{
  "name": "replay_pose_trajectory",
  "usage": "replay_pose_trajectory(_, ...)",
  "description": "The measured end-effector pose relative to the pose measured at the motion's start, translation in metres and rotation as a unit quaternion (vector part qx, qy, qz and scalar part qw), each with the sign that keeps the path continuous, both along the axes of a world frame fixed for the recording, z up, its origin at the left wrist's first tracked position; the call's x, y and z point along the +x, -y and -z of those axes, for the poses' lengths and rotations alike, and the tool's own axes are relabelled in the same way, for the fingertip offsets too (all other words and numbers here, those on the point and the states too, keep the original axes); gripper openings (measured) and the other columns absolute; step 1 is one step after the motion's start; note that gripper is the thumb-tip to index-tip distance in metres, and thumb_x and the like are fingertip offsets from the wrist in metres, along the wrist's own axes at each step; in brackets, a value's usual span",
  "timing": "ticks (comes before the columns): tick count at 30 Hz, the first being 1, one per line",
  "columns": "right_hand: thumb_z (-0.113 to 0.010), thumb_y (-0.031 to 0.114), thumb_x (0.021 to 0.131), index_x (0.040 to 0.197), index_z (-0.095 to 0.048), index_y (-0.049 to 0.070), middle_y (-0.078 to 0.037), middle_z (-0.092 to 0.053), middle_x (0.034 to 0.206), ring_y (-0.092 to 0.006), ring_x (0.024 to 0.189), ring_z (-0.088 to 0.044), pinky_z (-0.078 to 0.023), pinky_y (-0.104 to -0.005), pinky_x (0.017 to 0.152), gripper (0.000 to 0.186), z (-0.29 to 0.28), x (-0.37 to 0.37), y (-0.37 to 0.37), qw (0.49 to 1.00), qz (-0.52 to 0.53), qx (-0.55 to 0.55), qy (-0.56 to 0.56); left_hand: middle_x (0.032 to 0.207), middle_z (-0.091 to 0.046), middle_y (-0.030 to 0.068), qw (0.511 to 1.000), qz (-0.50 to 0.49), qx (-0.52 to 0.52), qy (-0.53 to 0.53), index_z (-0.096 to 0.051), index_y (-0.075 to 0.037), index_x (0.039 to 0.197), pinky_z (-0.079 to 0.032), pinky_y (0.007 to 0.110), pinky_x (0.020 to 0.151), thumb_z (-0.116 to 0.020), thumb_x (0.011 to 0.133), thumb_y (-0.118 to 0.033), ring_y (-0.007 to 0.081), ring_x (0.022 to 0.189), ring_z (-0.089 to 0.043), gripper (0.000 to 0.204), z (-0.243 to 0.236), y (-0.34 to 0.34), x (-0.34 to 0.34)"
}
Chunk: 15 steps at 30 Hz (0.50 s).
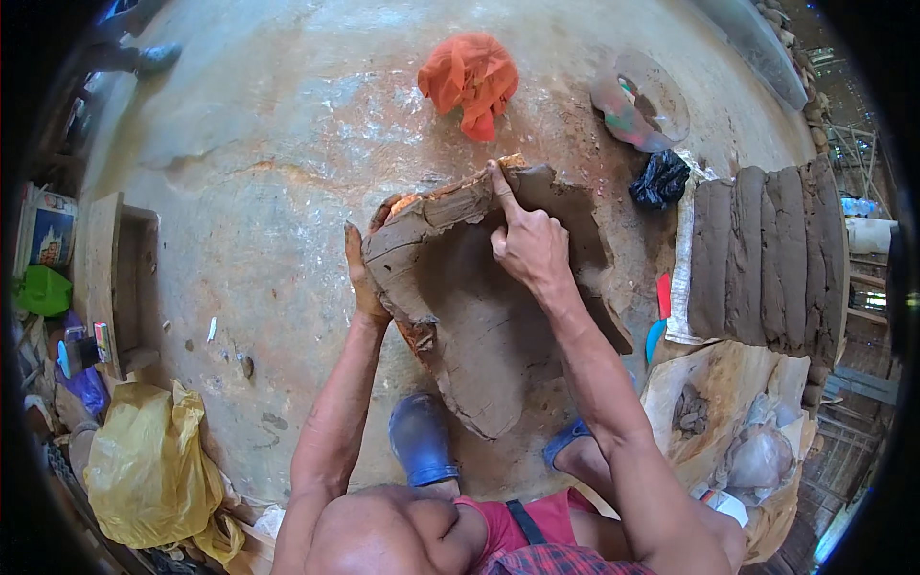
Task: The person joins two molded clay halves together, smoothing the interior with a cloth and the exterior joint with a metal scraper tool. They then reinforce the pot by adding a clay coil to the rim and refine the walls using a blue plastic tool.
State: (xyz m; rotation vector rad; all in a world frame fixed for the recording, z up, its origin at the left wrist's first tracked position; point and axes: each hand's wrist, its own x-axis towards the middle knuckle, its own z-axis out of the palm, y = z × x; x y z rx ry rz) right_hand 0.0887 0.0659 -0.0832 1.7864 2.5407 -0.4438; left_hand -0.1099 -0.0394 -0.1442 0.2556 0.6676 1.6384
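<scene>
In front of me stands a large hollow form lined with grey wet clay [489, 326]. Its rim is uneven, and orange-brown patches show along its outer edge. My left hand [364, 281] grips the outer left side, with some fingers partly hidden behind the wall. Over the hollow, my right hand [535, 244] reaches to the far rim. Its index finger is stretched out and presses on the clay there, the thumb stands apart and the other fingers are curled. Nothing is visibly held in that hand.
Thick grey clay slabs [767, 259] lie side by side on the right. An orange cloth bundle [470, 81], a round translucent sheet [640, 101] and a black plastic bag [659, 179] lie beyond. A yellow plastic bag [153, 460] and wooden trough [103, 278] are left. Blue shoes [422, 441] stand below.
</scene>
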Motion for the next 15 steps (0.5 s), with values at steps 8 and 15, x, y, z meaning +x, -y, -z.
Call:
replay_pose_trajectory(8, -0.060, 0.011, 0.076, 0.169, -0.011, 0.034, -0.015, -0.052, 0.057, -0.0286, 0.054, -0.055, -0.057, -0.0461, 0.065, 0.108, 0.058, -0.009, 0.033, 0.950, -0.041, -0.170, -0.259, 0.157, -0.046, 0.0185, 0.999, 0.002, 0.005, 0.050, -0.038, -0.004, 0.157, -0.037, 0.048, 0.121, -0.031, 0.105, -0.071, 0.0339, 0.143, -0.047, 0.085, 0.001, -0.007, 0.006)
replay_pose_trajectory(15, -0.065, 0.021, 0.078, 0.168, -0.017, 0.015, -0.023, -0.065, 0.069, -0.0362, 0.061, -0.067, -0.056, -0.0494, 0.068, 0.103, 0.037, -0.018, 0.040, 0.922, -0.058, -0.173, -0.343, 0.159, -0.044, 0.0204, 0.985, 0.032, 0.113, 0.125, -0.038, -0.005, 0.158, -0.036, 0.053, 0.123, -0.029, 0.105, -0.073, 0.0373, 0.144, -0.046, 0.087, 0.044, 0.000, -0.009)
